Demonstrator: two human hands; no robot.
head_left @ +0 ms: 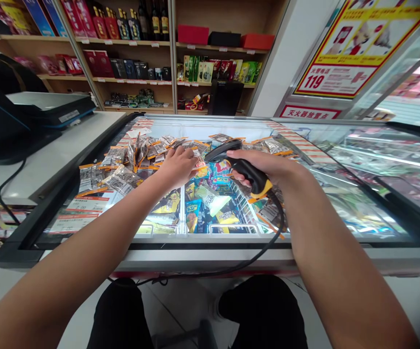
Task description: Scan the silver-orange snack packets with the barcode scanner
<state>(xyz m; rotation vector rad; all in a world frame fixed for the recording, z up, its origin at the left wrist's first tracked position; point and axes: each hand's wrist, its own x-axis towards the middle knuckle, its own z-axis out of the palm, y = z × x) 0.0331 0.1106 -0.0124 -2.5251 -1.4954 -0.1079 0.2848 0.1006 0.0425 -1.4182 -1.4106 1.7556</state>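
Right hand [268, 162] wrapped round scanner [246, 170], right of frame center; left hand [178, 167] was among packets [142, 152], mid-frame, couldn't tell if clamped.

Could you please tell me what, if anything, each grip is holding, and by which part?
The right grip holds the scanner by its black handle. The left grip is over the orange-edged packets; whether it holds one cannot be told.
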